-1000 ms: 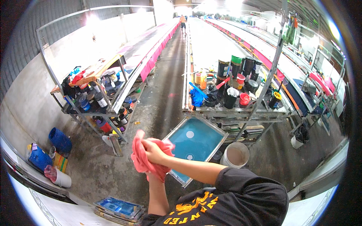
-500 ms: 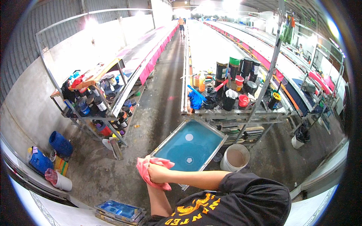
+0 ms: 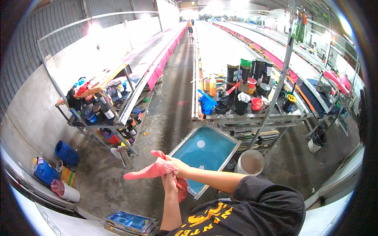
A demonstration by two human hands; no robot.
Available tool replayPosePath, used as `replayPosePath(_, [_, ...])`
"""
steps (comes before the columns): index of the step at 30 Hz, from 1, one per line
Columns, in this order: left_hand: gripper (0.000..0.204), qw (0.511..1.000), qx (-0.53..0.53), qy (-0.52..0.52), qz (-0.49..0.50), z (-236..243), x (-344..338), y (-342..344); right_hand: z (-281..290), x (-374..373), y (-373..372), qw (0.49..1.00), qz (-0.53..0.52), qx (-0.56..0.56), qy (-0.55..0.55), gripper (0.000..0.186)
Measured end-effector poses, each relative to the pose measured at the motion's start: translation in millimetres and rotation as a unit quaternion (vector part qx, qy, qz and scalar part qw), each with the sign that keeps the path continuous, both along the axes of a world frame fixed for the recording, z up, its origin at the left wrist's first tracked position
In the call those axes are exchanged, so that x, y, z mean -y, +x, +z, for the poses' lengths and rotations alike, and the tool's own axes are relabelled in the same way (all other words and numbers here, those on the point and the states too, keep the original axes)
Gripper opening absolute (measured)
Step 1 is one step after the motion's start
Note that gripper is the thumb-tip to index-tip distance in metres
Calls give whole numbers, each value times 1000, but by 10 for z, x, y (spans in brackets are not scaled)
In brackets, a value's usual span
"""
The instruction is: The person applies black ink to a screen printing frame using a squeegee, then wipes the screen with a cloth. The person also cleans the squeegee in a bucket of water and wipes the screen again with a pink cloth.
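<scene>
A pink cloth [image 3: 151, 171] is bunched between my two hands in front of my body, one end trailing out to the left and a fold hanging below. My right hand [image 3: 179, 167], its arm reaching across from the right, is closed on the cloth from above. Just under it, my left hand [image 3: 170, 182] grips the same cloth, its fingers partly covered by folds. Behind the hands a screen-printing frame [image 3: 199, 150] with blue mesh leans at an angle by the table end. One round white spot shows on the mesh; another is partly hidden by my right arm.
A white bucket [image 3: 252, 163] of murky liquid stands right of the frame. Ink tubs [image 3: 241, 102] crowd the long table's end. Left are a loaded rack [image 3: 94, 114], blue barrels [image 3: 66, 152] and a white bin [image 3: 71, 192]. Stacked screens [image 3: 130, 220] lie low left. A person [image 3: 190, 28] stands far down the aisle.
The cloth has gone from wrapped around my hands to stretched out leftward. My hands have turned and shifted slightly right, and my left hand now shows more under the right.
</scene>
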State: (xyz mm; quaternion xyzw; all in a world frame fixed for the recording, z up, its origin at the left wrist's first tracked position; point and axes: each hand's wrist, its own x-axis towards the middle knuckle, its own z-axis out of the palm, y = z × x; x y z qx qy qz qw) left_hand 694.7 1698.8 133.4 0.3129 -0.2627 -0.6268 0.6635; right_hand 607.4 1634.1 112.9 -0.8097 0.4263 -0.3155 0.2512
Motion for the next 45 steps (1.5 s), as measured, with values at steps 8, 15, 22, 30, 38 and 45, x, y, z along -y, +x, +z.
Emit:
replayPosePath(8, [26,992,-56,106,-49,-674,338,444,196,-491,244,895,82,-438,-20,40])
replayPosePath(15, [36,996,-40,75,-23,-228,169,565,245,-607,38,949,196,-111,-220,35])
replayPosePath(22, [59,949,-317,3,3,-61,23,710,686,-505,521,929,74,358,59,33])
replayPosePath(30, [49,976,-216,28,-4,-431,177,828,124,-617,668,976,179,122,6,54])
replayPosePath(38, [40,966,-243,74,38,-756,-176,653,-38,-761,702,985,173,2,10,88])
replayPosePath(45, [35,991,-45,-28,121,-428,-272,1324,1599,-213,-292,975,100,-162,113,70])
